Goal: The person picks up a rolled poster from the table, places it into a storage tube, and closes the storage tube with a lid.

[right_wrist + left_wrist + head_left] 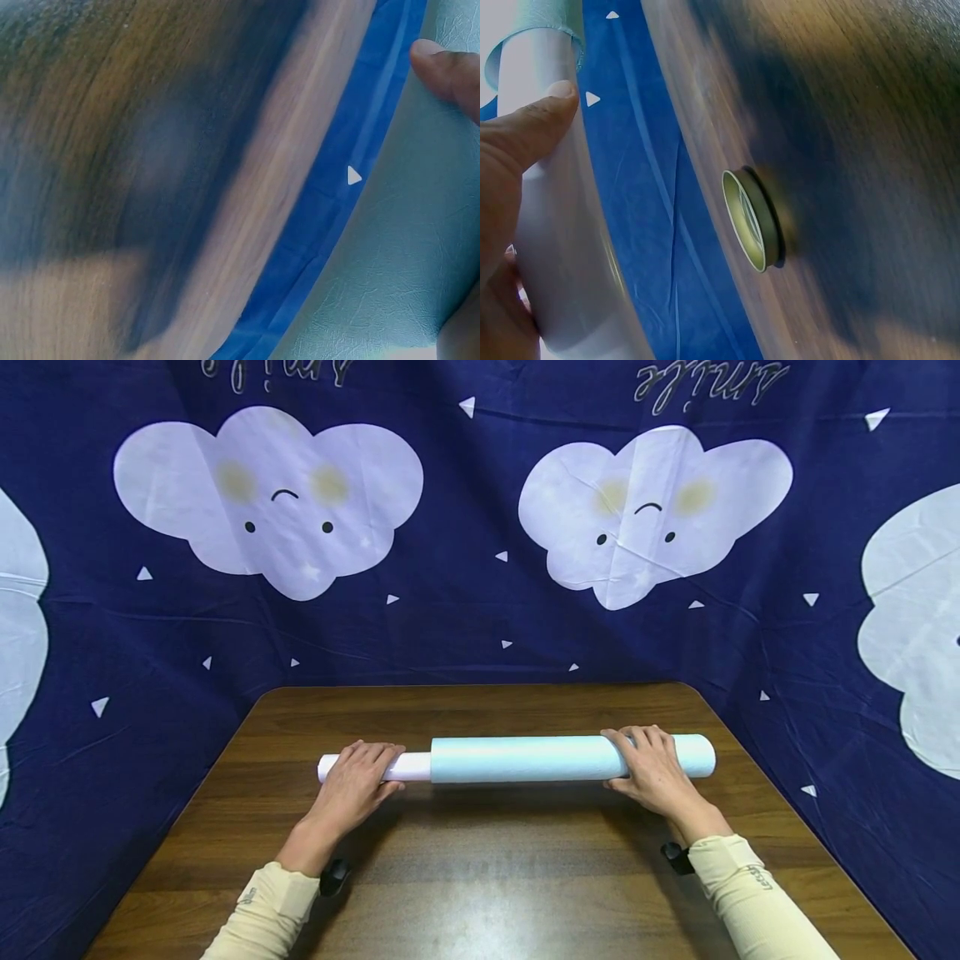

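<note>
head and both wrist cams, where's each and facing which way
Head: worn on the head, looking forward and down at the table; left grip, right grip, sleeves show.
Left wrist: worn there, looking at table and white tube; part of left grip shows.
Right wrist: worn there, looking at table and blue tube; part of right grip shows.
Wrist views share: blue tube, table, blue cloth.

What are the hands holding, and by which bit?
The left hand grips the white cylinder by the part sticking out of the pale blue tube; the right hand grips that tube near its right end.
</note>
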Demonstrator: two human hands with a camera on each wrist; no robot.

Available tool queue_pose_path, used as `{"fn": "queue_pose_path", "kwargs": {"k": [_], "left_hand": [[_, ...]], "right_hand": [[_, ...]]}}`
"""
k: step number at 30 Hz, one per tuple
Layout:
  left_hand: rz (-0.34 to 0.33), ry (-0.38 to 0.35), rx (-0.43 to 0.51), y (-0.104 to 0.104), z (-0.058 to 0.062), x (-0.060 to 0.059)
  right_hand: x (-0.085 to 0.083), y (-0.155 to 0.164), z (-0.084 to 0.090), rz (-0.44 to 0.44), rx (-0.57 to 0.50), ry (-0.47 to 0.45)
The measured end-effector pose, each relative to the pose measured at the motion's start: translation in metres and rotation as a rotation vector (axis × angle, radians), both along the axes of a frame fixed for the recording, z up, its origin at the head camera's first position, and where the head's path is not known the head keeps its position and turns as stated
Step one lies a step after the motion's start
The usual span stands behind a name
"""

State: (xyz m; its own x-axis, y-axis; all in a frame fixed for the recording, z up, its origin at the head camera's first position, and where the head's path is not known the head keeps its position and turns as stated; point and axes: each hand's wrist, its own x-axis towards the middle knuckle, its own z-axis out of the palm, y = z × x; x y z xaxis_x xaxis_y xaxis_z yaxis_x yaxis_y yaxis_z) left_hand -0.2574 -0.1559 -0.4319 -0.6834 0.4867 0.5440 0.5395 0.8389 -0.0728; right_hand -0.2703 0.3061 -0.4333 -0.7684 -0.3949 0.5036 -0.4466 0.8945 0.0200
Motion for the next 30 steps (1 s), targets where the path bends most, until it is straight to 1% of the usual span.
{"fn": "queue_pose_path", "kwargs": {"k": [14, 25, 30], "left_hand": [[0.009, 0.01, -0.011, 0.001, 0.001, -0.001], [-0.031, -0.004, 0.02, 0.01, 0.0, -0.002], [-0.04, -0.006, 0.016, 0.016, 0.001, -0.003]], "right_hand": [[0.001, 0.0, -0.001, 0.007, 0.001, 0.007], [0.0, -0.003, -0.002, 0.013, 0.005, 0.002], [-0.001, -0.005, -0.002, 0.007, 0.003, 0.006]]}}
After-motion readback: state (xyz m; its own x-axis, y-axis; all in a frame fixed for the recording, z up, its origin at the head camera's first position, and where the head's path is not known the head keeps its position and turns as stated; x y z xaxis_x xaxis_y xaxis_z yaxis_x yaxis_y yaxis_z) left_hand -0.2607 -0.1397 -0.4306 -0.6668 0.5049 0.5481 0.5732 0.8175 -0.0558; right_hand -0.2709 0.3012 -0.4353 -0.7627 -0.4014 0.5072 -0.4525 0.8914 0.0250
